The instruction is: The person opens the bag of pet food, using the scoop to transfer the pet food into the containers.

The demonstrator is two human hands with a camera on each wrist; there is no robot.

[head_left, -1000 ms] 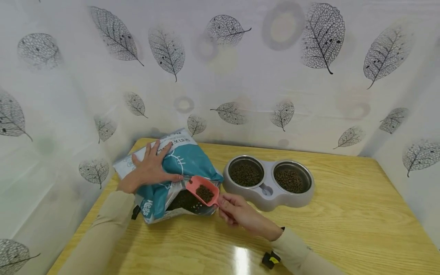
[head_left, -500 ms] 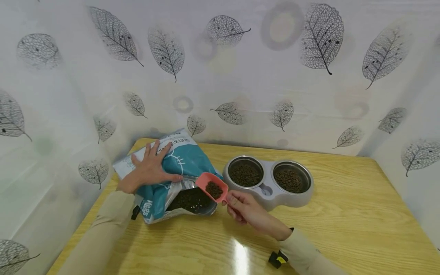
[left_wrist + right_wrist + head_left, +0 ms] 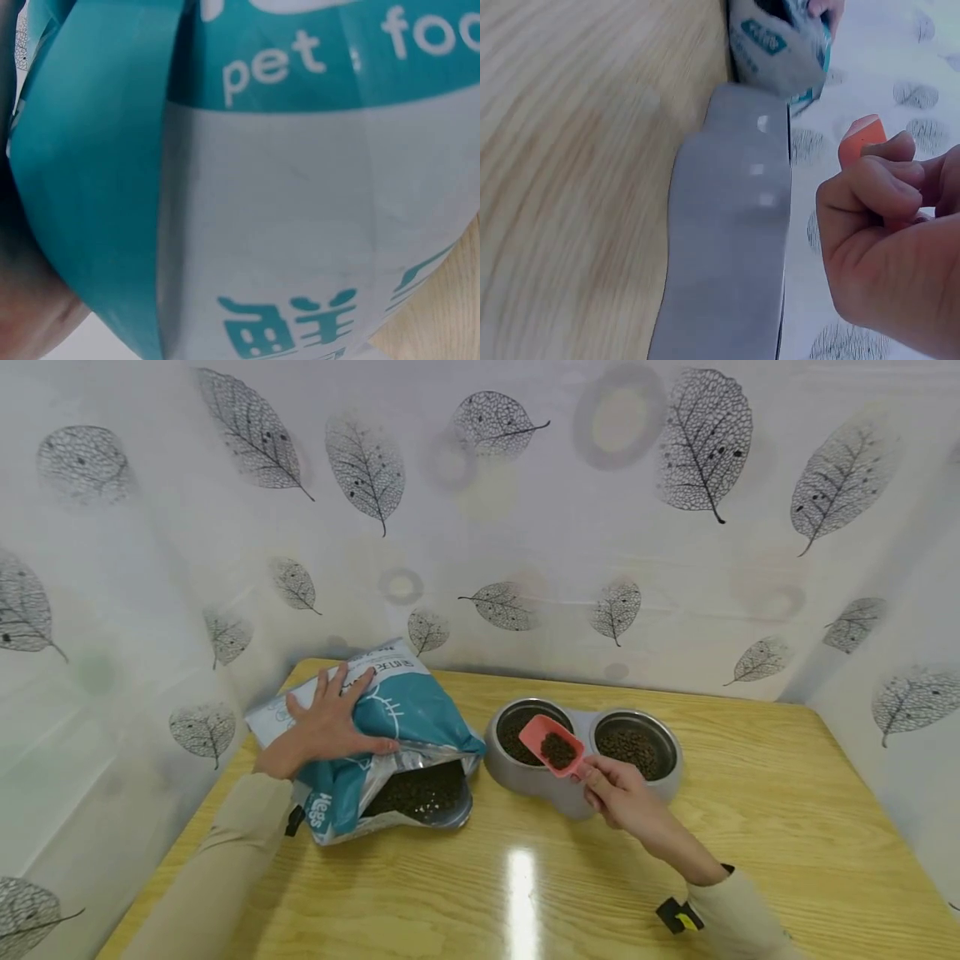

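Note:
My left hand [image 3: 325, 727] rests with fingers spread on a teal and white pet food bag [image 3: 420, 706], which lies on its side with its mouth open toward me. Dark kibble [image 3: 423, 793] shows inside the mouth. With curled fingers my right hand [image 3: 626, 802] grips the handle of a pink scoop [image 3: 534, 732] that carries a heap of brown kibble. The scoop hangs over the left part of a grey double bowl [image 3: 570, 797] and overlaps the left steel bowl in the head view. In the right wrist view the scoop [image 3: 861, 139] is mostly hidden behind the fingers.
Kibble also lies in the right steel bowl [image 3: 633, 752]. Everything stands on a light wooden table [image 3: 787, 827], with a white leaf-print curtain [image 3: 525, 527] behind it and along both sides.
My right hand has carried the loaded scoop rightward, from the bag's mouth to over the left bowl. The left hand has stayed on the bag.

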